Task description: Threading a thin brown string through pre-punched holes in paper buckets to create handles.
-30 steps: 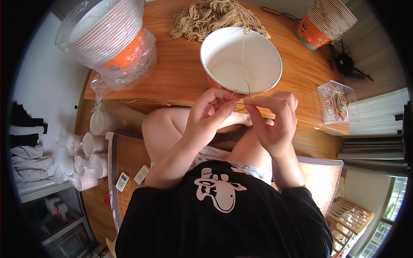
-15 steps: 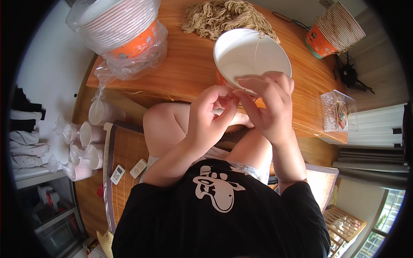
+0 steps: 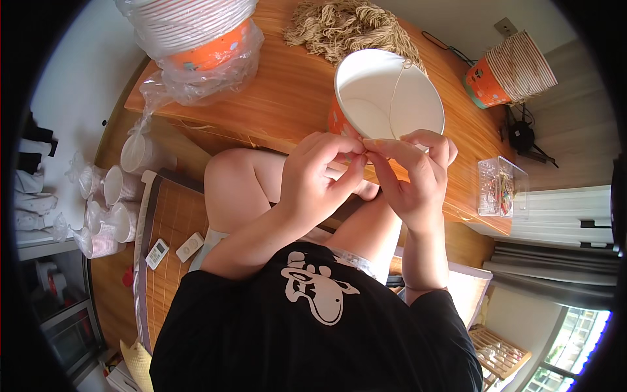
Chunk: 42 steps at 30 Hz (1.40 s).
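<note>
A large paper bucket [image 3: 358, 85], white inside and orange outside, stands tilted toward me at the table's near edge. A thin tan string [image 3: 394, 91] hangs from its far rim and crosses its mouth to the near rim. There my left hand [image 3: 317, 173] and my right hand [image 3: 418, 176] meet, fingertips pinched together at the string's near end. The bit between the fingertips is mostly covered. My right hand's outer fingers curl over the bucket's near rim.
A heap of tan string [image 3: 353, 29] lies behind the bucket. Plastic-wrapped stacked buckets [image 3: 212, 49] stand left, more stacked buckets [image 3: 509, 72] far right. A clear box [image 3: 501, 186] of small colourful pieces sits at the right edge. Bagged cups [image 3: 121, 186] stand on the floor.
The whole view has shifted slightly. My right hand's fingers have dropped closer to the rim, uncovering more of the string. Both hands keep their pinch at the near rim.
</note>
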Tool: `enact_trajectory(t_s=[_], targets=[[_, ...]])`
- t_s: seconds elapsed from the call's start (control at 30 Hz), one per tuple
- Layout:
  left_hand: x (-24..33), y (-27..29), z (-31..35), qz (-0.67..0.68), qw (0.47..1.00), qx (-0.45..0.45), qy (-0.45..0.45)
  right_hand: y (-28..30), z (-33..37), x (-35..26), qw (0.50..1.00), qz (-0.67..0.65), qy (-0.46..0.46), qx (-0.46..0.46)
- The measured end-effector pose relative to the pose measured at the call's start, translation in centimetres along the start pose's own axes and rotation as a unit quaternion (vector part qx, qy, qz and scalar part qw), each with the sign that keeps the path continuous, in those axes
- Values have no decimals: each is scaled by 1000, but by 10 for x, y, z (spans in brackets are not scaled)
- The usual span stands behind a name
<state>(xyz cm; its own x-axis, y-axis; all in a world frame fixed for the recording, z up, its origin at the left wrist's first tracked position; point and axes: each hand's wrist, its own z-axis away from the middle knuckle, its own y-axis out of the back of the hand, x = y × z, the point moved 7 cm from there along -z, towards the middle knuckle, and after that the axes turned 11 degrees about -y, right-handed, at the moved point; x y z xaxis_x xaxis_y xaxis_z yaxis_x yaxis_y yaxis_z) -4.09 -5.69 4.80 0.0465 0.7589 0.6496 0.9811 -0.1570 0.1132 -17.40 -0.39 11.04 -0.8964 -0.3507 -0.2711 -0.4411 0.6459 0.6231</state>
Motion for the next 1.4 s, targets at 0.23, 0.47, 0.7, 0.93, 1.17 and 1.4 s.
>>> enact_trajectory(t_s=[0.23, 0.47, 0.7, 0.93, 1.17, 1.4], targets=[[6, 6, -3, -75, 995, 28, -63, -3, 3, 1, 1000, -1, 4, -1], [2, 8, -4, -45, 997, 55, -30, -4, 10, 8, 999, -33, -25, 12], [0, 3, -3, -42, 998, -3, -36, -6, 14, 15, 996, -73, -38, 26], [-16, -14, 8, 218, 967, -54, 122, -5, 11, 15, 996, -76, -39, 37], [-17, -21, 12, 373, 912, -28, 170, -2, 16, 16, 996, -84, -37, 14], [-20, -19, 13, 352, 926, -16, 137, -3, 16, 21, 994, -99, -28, 29]])
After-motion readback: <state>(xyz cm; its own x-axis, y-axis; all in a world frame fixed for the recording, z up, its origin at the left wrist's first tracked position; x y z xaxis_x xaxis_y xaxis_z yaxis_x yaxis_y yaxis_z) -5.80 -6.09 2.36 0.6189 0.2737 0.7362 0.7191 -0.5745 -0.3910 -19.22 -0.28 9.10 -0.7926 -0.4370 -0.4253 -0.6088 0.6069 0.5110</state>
